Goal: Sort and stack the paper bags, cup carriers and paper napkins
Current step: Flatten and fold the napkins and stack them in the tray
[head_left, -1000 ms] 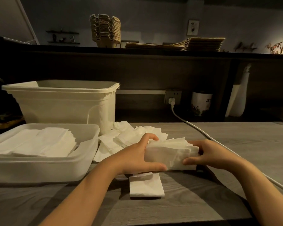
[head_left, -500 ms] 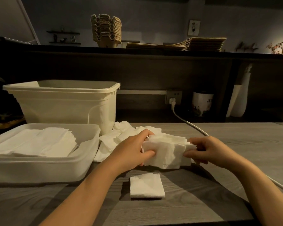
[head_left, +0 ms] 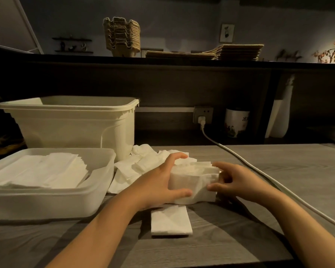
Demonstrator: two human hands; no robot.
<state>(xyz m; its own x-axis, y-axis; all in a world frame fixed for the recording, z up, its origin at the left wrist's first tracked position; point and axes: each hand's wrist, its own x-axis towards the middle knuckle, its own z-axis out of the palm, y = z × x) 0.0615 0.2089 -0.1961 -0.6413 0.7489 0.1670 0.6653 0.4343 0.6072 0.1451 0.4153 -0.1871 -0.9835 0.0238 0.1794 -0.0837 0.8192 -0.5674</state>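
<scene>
The left hand (head_left: 161, 183) and right hand (head_left: 240, 182) clamped a thick white paper napkin stack (head_left: 193, 177), squaring its edges; lifting it into the shallow translucent plastic tray (head_left: 52, 198) seemed next.

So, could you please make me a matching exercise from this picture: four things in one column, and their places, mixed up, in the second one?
Things
1. cup carriers
2. napkin bundle
3. single napkin
4. white cable

Places
A. flat on the table, nearest the camera
B. plugged into the wall socket
C. between the left hand and right hand
D. stacked on the high shelf

Pairs: 1-D, 2-C, 3-A, 4-B
</scene>
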